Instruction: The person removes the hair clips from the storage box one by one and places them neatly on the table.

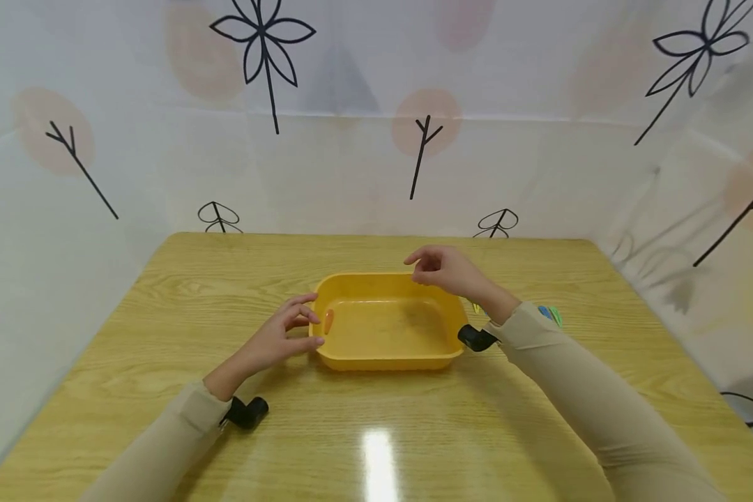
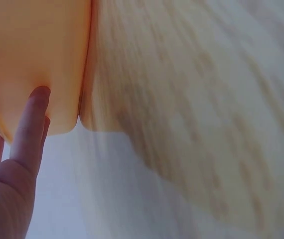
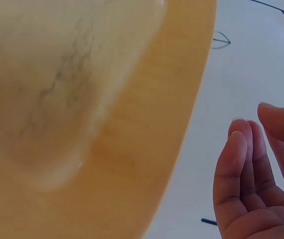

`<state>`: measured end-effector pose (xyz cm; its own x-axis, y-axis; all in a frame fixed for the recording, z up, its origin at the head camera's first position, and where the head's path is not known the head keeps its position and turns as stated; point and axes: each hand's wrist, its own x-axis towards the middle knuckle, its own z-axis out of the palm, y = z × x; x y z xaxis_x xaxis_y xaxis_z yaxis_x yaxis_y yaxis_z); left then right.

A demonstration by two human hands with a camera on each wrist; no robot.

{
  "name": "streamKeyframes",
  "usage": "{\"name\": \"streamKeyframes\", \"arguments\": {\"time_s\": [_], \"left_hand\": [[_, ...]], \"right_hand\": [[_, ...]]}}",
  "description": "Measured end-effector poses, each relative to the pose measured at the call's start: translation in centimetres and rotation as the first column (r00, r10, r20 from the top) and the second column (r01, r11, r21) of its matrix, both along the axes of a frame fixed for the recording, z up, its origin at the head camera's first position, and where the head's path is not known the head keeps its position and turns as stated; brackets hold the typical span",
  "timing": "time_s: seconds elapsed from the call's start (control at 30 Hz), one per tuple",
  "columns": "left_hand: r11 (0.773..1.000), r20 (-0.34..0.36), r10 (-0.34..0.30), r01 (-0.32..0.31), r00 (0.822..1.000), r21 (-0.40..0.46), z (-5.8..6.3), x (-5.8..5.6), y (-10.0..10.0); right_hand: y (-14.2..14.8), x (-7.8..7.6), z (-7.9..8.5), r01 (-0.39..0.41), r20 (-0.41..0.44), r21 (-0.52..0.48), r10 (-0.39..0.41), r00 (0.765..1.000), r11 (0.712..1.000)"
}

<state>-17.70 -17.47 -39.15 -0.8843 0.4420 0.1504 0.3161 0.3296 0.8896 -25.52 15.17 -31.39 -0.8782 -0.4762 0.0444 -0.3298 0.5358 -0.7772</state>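
A yellow plastic basin [image 1: 385, 364] sits in the middle of the table in the head view. At its left end my left hand [image 1: 282, 335] touches the rim and outer wall with fingers spread. In the left wrist view a straight digit [image 2: 30, 129] of that hand lies against the basin's outer wall [image 2: 37, 45]. My right hand [image 1: 448, 270] hovers over the far right rim, fingers loosely bent, with nothing visible between them. The right wrist view shows this hand [image 3: 254, 184] apart from the basin's side [image 3: 147, 99]. A small orange oval [image 1: 329, 321] shows inside the basin's left end.
Small blue [image 1: 544, 312] and green [image 1: 556, 316] pieces lie on the wooden table [image 1: 376, 411] right of the basin, partly hidden by the right forearm. A yellow bit [image 1: 476, 307] shows beside the right wrist. Patterned cloth [image 1: 345, 167] hangs behind the table.
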Motion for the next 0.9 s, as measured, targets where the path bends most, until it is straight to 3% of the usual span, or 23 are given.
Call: {"name": "streamKeyframes", "arguments": {"time_s": [0.2,0.43,0.67,0.9], "left_hand": [[1.000,0.000,0.006,-0.006,1.000,0.006,-0.1,0.0,0.0],[1.000,-0.006,-0.007,0.007,1.000,0.019,-0.1,-0.1,0.1],[1.000,0.004,-0.006,0.006,1.000,0.017,-0.2,-0.1,0.1],[1.000,-0.011,-0.007,0.007,1.000,0.014,-0.1,-0.2,-0.1]], "right_hand": [[-1.7,-0.4,-0.4,-0.061,0.055,-0.043,0.064,0.996,0.997],[-3.7,-0.6,-1.1,-0.104,0.064,-0.095,0.110,0.992,0.990],[-5.8,-1.1,-2.4,-0.176,0.051,-0.071,0.179,0.982,0.982],[-7.7,-1.6,-3.5,-0.217,0.104,-0.083,0.225,0.969,0.973]]}}
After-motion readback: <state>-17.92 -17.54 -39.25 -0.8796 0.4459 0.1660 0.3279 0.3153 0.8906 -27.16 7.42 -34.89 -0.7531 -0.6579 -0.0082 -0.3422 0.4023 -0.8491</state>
